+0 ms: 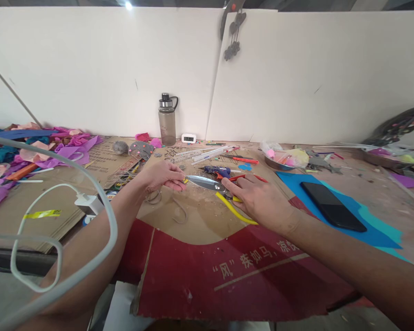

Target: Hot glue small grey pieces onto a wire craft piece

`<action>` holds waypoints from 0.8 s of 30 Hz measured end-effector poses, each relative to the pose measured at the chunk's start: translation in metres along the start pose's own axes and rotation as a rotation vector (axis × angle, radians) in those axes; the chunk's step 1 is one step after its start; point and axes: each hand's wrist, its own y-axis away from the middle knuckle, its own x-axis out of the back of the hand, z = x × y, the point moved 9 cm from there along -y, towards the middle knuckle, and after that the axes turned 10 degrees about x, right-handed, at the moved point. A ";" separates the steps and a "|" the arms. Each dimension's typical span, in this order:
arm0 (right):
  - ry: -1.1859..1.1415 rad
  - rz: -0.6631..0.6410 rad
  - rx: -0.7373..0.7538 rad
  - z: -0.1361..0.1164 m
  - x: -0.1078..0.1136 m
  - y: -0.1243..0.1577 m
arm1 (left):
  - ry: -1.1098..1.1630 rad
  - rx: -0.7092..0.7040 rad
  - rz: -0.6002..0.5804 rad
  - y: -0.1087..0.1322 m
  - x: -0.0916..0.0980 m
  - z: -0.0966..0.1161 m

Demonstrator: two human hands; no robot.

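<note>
Head view: left hand (163, 177) pinches, thumb against fingers, the narrow end of one silver leaf-shaped piece (205, 183), held just above the cardboard sheet (196, 216). Right hand (258, 197) lies flat, fingers apart and gripping nothing, its index fingertip touching the piece's far end. The piece appears thin, light and smooth, probably flexible sheet; judged easy to crease, so hold it at the tips or edges, not mid-span. Yellow-handled pliers (235, 209) lie under the right hand.

Count, same view: one blue glue gun (218, 171), one water bottle (167, 120), one black phone (332, 205) on blue foam sheet (372, 230), one white charger (86, 203).
</note>
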 end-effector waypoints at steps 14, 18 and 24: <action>-0.099 -0.051 -0.015 0.001 -0.005 0.002 | 0.002 0.017 -0.041 -0.003 -0.001 -0.003; -0.150 -0.067 -0.045 0.002 -0.008 0.001 | -0.020 0.025 -0.024 -0.003 -0.001 -0.003; -0.442 -0.041 -0.284 0.020 -0.018 0.009 | -0.106 -0.022 0.047 -0.003 0.001 0.000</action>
